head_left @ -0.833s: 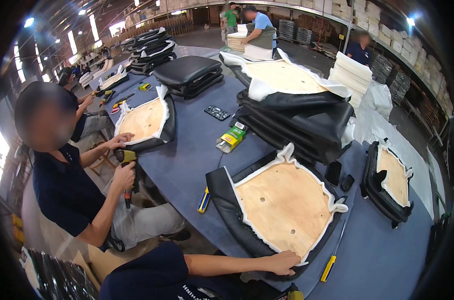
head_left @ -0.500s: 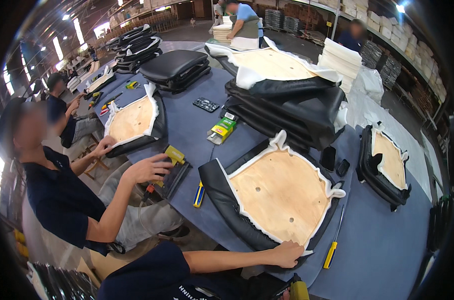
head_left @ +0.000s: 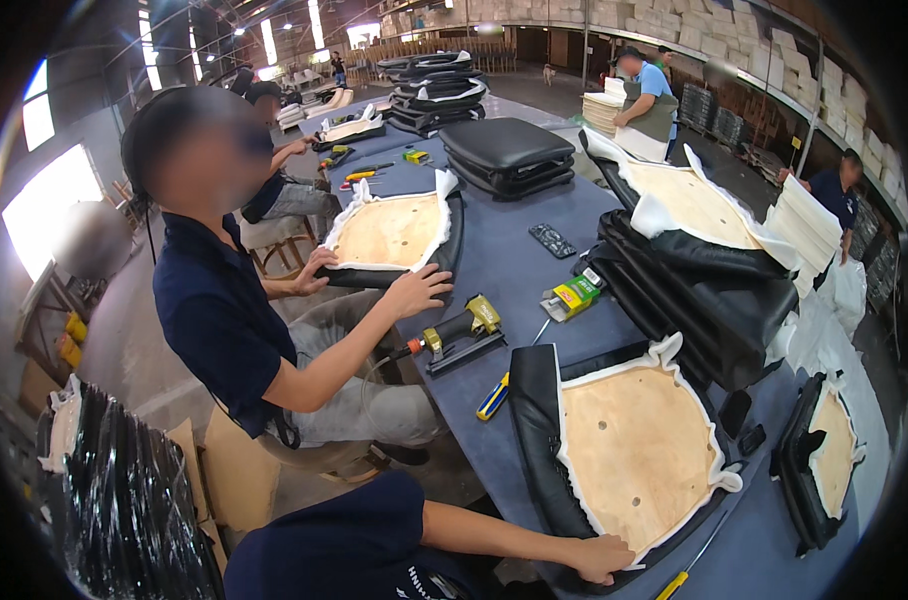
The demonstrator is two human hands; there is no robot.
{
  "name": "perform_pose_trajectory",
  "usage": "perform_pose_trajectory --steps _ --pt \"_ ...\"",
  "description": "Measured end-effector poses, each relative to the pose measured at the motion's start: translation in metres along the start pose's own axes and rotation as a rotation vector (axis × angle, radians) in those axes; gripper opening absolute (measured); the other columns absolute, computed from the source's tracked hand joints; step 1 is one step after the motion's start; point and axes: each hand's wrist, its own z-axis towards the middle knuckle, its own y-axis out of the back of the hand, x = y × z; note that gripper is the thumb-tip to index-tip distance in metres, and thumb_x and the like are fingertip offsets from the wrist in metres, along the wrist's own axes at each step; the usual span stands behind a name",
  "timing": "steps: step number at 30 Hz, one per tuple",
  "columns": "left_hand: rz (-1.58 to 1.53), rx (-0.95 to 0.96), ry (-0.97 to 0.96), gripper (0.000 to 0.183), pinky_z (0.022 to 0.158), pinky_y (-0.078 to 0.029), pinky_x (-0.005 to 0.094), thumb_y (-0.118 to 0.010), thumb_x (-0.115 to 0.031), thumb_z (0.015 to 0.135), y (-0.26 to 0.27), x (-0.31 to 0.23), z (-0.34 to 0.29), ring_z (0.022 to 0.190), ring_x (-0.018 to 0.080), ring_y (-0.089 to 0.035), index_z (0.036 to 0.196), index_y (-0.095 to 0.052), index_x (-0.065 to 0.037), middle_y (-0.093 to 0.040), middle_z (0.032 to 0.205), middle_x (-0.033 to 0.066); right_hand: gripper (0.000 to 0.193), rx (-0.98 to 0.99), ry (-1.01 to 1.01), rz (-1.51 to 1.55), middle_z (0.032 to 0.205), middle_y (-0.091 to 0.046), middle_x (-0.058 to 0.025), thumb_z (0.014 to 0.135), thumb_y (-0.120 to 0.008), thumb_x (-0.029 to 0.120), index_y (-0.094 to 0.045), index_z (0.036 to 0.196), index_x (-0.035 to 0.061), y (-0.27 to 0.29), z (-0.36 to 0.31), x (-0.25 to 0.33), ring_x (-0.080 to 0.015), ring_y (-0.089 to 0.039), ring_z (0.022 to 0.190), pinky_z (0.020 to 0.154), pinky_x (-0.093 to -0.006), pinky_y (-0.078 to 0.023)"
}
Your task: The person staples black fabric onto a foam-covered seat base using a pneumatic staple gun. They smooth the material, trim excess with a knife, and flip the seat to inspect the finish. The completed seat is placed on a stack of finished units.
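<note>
An upside-down chair seat (head_left: 636, 440) lies on the table in front of me, its bare wooden board facing up. White padding and a black cover (head_left: 536, 425) surround the board; the cover stands loose along the left side. My left hand (head_left: 602, 558) is closed on the seat's near edge, fingers pressed on the cover and padding at the corner. Right of that hand lies a long thin screwdriver (head_left: 686, 572) with a yellow handle. My right hand is out of view.
Left of me a co-worker holds another seat (head_left: 389, 232); a staple gun (head_left: 464, 335) lies beside them. A second screwdriver (head_left: 494, 397), a green-yellow box (head_left: 572, 297) and a phone (head_left: 551, 240) rest on the table. Stacked black seats (head_left: 709, 290) stand beyond, another seat (head_left: 829, 455) at right.
My view has swung left. The co-worker's hand has left the staple gun and now touches their seat. My right hand with its yellow tool has dropped out of view; my left stays on the edge.
</note>
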Motion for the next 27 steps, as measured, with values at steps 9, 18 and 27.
perform_pose_trajectory --steps 9,18,27 --pt "-0.099 -0.002 -0.019 0.040 0.092 -0.049 0.0513 -0.082 -0.027 0.084 0.012 -0.008 -0.011 0.105 0.0445 -0.063 0.100 -0.062 0.004 -0.066 0.101 0.0260 0.029 -0.046 0.059 0.029 0.097 -0.068 -0.0092 0.093 -0.074 0.007 -0.066 0.119 -0.0029 -0.007 -0.003 0.023 -0.0194 -0.063 0.077 0.068 -0.0345 -0.054" --pt "-0.046 0.063 0.049 0.040 0.085 -0.052 0.0560 -0.078 -0.032 0.091 0.025 -0.010 -0.007 0.097 0.0495 -0.067 0.098 -0.063 0.004 -0.069 0.091 0.0285 0.035 -0.108 -0.199 -0.026 0.098 -0.069 -0.0092 0.091 -0.076 0.002 -0.064 0.124 -0.0030 -0.031 -0.011 0.086 -0.0187 -0.065 0.079 0.069 -0.0330 -0.055" --pt "0.257 0.117 -0.151 0.036 0.088 -0.053 0.0496 -0.079 -0.030 0.089 0.051 -0.041 -0.006 0.117 0.0425 -0.060 0.085 -0.069 0.005 -0.066 0.116 0.0284 0.032 -0.147 0.017 0.150 0.106 -0.071 -0.0109 0.090 -0.076 0.004 -0.069 0.121 -0.0013 -0.031 -0.009 0.028 -0.0210 -0.067 0.091 0.077 -0.0343 -0.054"
